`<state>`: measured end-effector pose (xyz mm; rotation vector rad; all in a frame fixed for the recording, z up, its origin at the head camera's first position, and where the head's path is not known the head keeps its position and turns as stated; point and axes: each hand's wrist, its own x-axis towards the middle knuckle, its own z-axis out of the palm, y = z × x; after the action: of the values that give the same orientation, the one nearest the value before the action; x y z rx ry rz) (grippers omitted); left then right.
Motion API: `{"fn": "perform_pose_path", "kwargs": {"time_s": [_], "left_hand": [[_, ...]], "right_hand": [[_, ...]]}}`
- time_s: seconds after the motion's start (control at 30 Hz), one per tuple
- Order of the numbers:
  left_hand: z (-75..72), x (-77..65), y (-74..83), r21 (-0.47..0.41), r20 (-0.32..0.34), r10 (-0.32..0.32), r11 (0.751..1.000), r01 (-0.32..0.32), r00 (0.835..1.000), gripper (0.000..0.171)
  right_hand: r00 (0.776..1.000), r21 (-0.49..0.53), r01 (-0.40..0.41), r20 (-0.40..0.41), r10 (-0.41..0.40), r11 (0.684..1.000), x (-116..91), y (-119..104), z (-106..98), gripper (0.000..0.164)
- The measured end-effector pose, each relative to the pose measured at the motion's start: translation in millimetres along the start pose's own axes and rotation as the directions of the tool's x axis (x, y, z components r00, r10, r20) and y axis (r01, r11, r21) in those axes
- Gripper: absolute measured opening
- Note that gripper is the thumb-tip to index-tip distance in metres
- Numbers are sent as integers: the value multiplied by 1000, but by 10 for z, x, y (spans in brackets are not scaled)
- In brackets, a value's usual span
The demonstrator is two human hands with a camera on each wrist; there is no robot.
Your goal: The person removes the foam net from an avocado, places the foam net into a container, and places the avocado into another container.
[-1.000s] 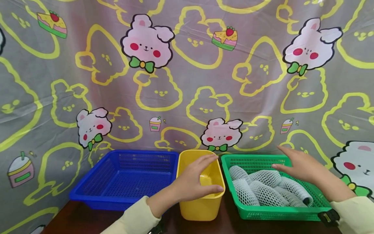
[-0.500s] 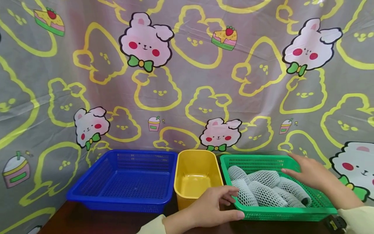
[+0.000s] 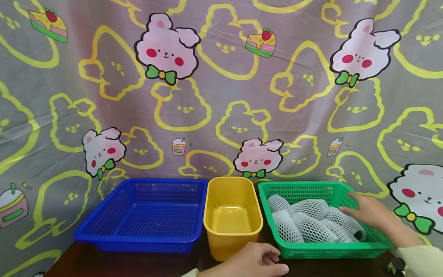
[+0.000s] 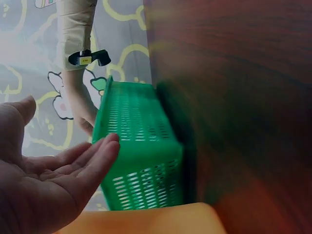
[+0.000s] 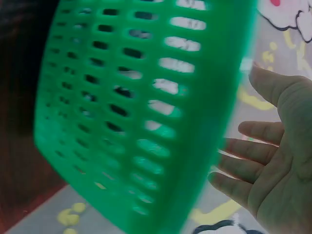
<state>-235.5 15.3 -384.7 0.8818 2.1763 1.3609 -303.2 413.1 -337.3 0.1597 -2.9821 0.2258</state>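
Several elongated items in white foam net sleeves (image 3: pixel 315 227) lie in a green basket (image 3: pixel 311 252); a dark tip shows at one sleeve's end, and the rest is hidden by the netting. My right hand (image 3: pixel 370 211) is at the basket's right rim, holding nothing, its fingers relaxed and spread beside the wall in the right wrist view. Low in front of the yellow bin (image 3: pixel 225 246), near the basket's front left corner, is my left hand (image 3: pixel 254 261). Its fingers bend loosely around nothing, and the left wrist view has its fingertips (image 4: pixel 111 141) overlapping the basket's corner.
Left of the yellow bin stands a blue basket (image 3: pixel 138 246) with nothing in it. All three containers stand in a row on a dark brown table (image 3: pixel 83 261). Behind them hangs a grey curtain (image 3: pixel 221 88) with rabbit and yellow outline prints.
My left hand has moved from over the yellow bin down and right to the front of it. My right hand has come lower toward the green basket's right rim. The view has shifted slightly.
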Motion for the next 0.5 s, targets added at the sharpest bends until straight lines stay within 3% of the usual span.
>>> {"fn": "perform_pose_path", "kwargs": {"time_s": [0.1, 0.23, 0.4, 0.5], "left_hand": [[40, 56, -61, -16, -14, -39, 999, 38, 999, 37], [114, 139, -136, -130, -54, -68, 990, 61, 996, 37], [243, 207, -207, -306, -156, -24, 952, -26, 987, 27], [311, 241, -225, -416, -200, 2, 905, -87, 980, 21]], "right_hand": [[1000, 12, -24, 14, 23, 1000, 4, 57, 75, 88], [998, 38, -48, 33, 47, 998, 4, 115, 164, 87], [997, 75, -65, 41, 62, 995, 27, 166, 257, 86], [998, 86, -60, 42, 57, 994, 47, 199, 311, 85]]}}
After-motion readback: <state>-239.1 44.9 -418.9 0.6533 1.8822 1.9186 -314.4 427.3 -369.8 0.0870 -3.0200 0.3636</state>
